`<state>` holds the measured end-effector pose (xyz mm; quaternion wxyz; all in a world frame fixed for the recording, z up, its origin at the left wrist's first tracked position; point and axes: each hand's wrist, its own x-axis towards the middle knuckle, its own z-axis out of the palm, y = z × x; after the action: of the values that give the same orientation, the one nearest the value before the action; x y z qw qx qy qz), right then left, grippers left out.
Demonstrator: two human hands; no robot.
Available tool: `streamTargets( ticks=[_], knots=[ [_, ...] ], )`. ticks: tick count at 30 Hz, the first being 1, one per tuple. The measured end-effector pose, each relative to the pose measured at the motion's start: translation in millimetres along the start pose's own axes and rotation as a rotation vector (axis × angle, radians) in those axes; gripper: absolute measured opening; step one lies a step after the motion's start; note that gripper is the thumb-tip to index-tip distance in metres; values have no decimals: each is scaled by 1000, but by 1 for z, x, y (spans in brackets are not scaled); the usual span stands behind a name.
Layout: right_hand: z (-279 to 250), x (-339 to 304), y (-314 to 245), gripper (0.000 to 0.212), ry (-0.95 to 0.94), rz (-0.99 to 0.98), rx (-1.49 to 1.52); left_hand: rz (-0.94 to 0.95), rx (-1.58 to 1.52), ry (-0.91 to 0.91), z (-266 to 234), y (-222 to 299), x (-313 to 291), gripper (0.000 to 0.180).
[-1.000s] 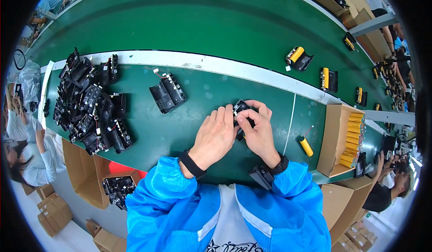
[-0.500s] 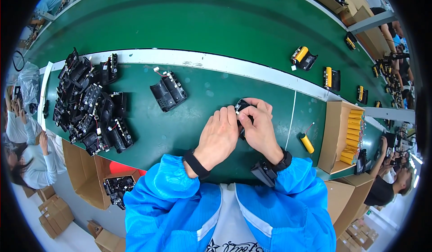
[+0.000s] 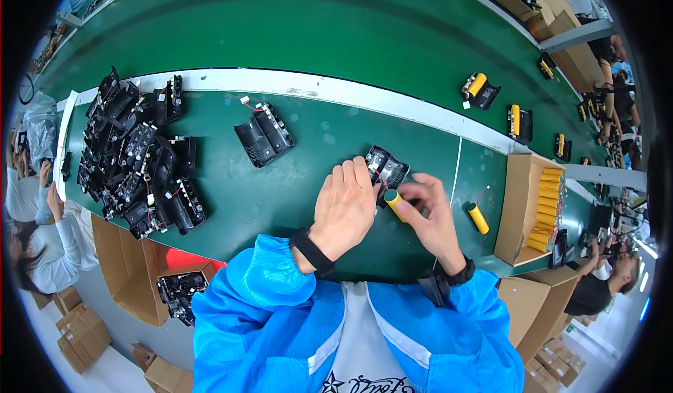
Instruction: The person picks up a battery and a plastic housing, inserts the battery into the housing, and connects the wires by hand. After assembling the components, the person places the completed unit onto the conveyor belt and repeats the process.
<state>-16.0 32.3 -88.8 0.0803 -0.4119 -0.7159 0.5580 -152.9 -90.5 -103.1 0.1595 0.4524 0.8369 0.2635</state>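
Mid-frame, your right grip (image 3: 434,219) pinches a yellow cylindrical battery (image 3: 394,203), just below the black plastic shell (image 3: 392,171) your left grip (image 3: 345,204) holds.

Left fingers (image 3: 352,173) lie close together while right fingers (image 3: 431,185) bend inward

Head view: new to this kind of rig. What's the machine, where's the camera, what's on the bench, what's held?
No machine: these are a person's bare hands. The camera is a wide fisheye worn on the head, looking down, so straight edges bend. On the green bench lie a heap of black casings at left, a lone open casing, a loose yellow cylinder and a carton of more cylinders. The left hand is against another open casing; the right hand has its thumb at a second yellow cylinder. How firmly either grips is hidden.
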Motion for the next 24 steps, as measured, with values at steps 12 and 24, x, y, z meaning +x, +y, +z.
streamTargets(
  ticks=[12,24],
  knots=[
    [-4,23,-11,38,202,-447,-659,-40,94,52,12,12,0,49],
    [27,12,-25,36,153,-487,-282,-40,158,85,16,5,1,48]
  ],
)
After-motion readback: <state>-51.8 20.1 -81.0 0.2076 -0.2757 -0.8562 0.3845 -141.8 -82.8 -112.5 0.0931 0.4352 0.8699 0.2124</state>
